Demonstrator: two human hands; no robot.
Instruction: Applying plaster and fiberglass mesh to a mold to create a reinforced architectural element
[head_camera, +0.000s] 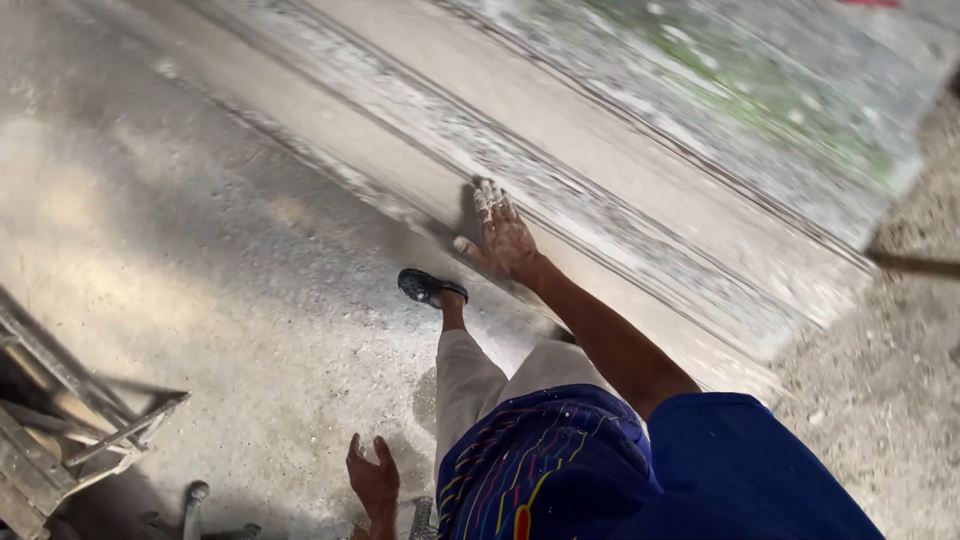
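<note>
Pressing right hand on stone slab, palm flat

A building site: dusty concrete floor, rough plastered slab, wooden scaffold frame.

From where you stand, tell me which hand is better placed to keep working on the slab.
Right. The right hand lies flat on the slab; the left hand hangs empty near the floor.

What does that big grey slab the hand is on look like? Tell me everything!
The slab is long, flat and grey, like stone or concrete. It leans across the picture from upper left to lower right. Pale dusty streaks and thin grooves run along it, with a greenish patch near the top. Its lower edge meets the dusty floor. The right hand presses flat on it.
</note>
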